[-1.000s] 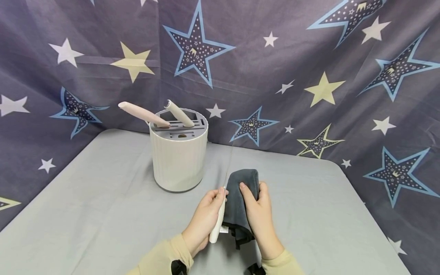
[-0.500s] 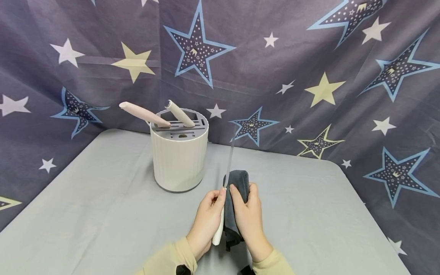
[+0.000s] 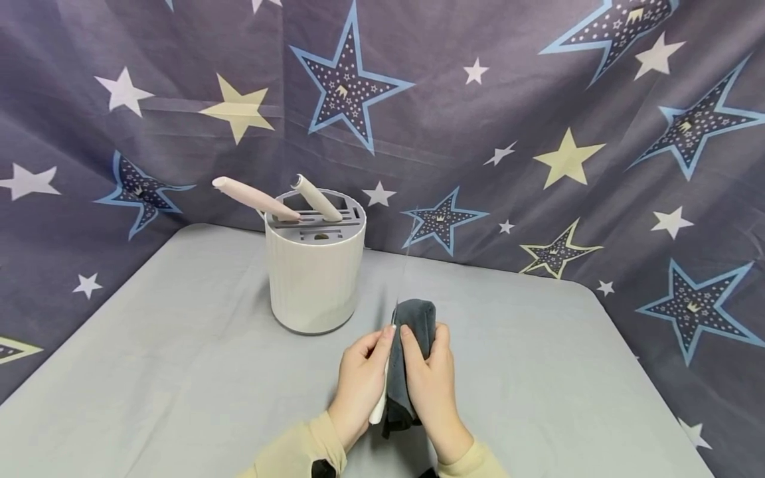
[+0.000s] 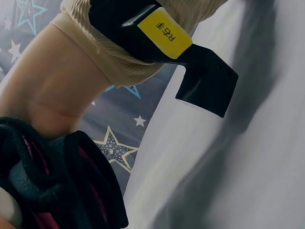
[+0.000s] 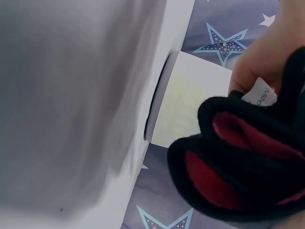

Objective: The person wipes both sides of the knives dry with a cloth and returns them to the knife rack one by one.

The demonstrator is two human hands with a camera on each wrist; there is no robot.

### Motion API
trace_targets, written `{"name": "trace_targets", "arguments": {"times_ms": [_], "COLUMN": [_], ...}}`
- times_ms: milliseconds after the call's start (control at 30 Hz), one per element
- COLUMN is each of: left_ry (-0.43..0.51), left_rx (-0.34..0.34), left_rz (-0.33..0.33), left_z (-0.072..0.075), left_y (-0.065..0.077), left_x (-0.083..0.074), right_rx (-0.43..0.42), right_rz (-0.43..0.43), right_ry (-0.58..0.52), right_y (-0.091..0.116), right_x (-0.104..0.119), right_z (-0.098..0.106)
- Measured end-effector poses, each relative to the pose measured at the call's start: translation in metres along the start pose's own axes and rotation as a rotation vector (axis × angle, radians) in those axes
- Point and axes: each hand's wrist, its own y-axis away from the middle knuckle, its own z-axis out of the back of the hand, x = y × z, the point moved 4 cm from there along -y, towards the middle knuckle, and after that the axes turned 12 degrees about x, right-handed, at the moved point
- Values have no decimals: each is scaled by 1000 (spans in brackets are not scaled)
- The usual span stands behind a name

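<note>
My left hand (image 3: 358, 382) grips the white handle (image 3: 379, 406) of a knife near its blade end. The thin blade (image 3: 404, 265) points up and away from me, seen almost edge-on, so its outline is faint. In my right hand (image 3: 435, 388) is a folded dark grey cloth (image 3: 416, 317), held close against the knife's right side near the handle. Both wrist views show the cloth's folds (image 4: 90, 181) with a dark red inside, and a white tag (image 5: 261, 93) appears in the right wrist view. Whether cloth touches blade is hard to tell.
A white ribbed knife block (image 3: 313, 282) stands on the grey-covered table (image 3: 197, 345), left of and beyond my hands. Its slotted top holds a pink-handled tool (image 3: 254, 198) and an off-white-handled one (image 3: 319, 199). Behind the table hangs a star-patterned curtain (image 3: 454, 146).
My right hand has brought the cloth left, up against the knife, and the cloth looks narrower. The blade showed its flat half a second ago and is now nearly edge-on.
</note>
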Motion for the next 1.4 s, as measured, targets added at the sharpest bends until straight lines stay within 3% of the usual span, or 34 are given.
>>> {"name": "trace_targets", "arguments": {"times_ms": [333,700,1000,1167,1400], "left_ry": [19,-10,4,20,32], "left_rx": [-9,-23,-27,-36,-22], "left_rz": [10,18,24,29,45], "left_z": [2,6,9,9,7], "left_y": [-7,-12,-20,-22,-18], "left_x": [-2,-7,-8,-8,-8], "right_rx": [14,47,118,135,94], "right_rz": [9,-36,-50,-42,2], "right_ry": [0,-49,-126,-112,-63], "right_y": [5,17,26,26,20], "right_x": [-2,-4,-3,-2,1], "right_z": [-4,-12,-18,-18,-14]}}
